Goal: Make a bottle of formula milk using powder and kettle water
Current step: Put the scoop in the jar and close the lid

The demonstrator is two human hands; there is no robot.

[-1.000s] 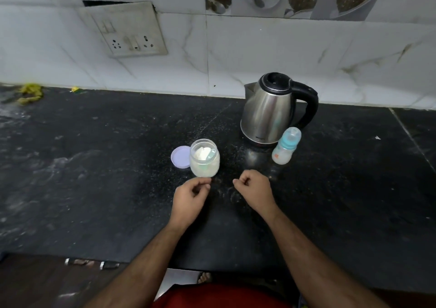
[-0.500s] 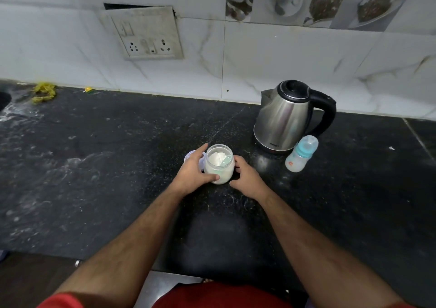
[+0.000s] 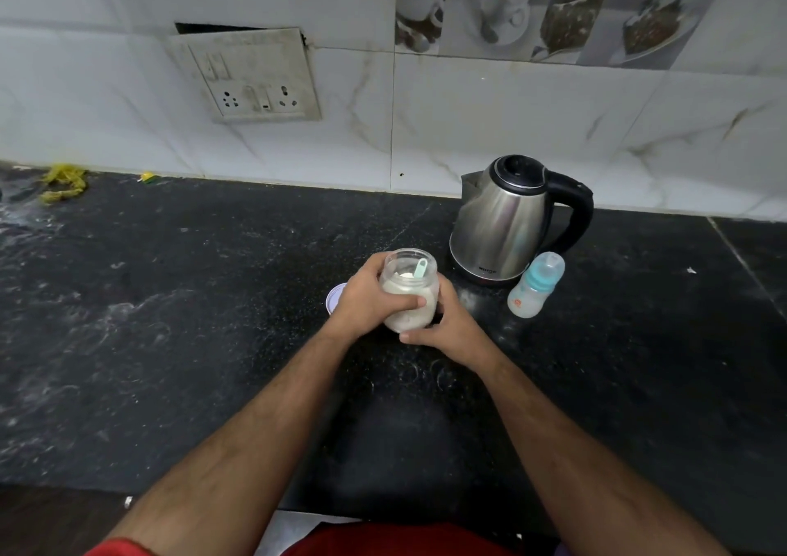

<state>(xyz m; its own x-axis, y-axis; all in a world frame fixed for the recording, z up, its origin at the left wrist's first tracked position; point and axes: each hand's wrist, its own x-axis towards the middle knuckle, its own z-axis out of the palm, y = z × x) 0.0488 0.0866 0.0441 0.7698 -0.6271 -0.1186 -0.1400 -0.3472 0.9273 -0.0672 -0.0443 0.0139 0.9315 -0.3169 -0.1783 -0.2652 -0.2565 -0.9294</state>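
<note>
Both hands are wrapped round the clear, round plastic jar of white formula powder [image 3: 409,295], which sits at the centre of the black speckled stone bench [image 3: 170,321]. The left hand [image 3: 366,300] has its fingers curled across the jar's front and clamped on it; the right hand [image 3: 447,325] cups the jar's right side and base, its fingers likewise closed against the wall. Whether the jar rests on the bench or is just lifted off it I cannot tell.

The jar is open, roughly two-thirds full of powder, and a pale green plastic scoop [image 3: 419,268] stands in it with its handle leaning on the rim. The jar's round lilac lid [image 3: 334,300] lies flat at the jar's 9 o'clock, partly hidden by the left hand.

At 2 o'clock stands the stainless steel kettle with black handle and lid [image 3: 506,223], lid shut. Just beside it, at the jar's 3 o'clock, the small translucent baby bottle with a blue collar and teat cap [image 3: 536,285] is capped and looks empty.

The step in hand seems to be readying the powder. Next, I judge, one hand must free itself to uncap the bottle before scooping.
</note>
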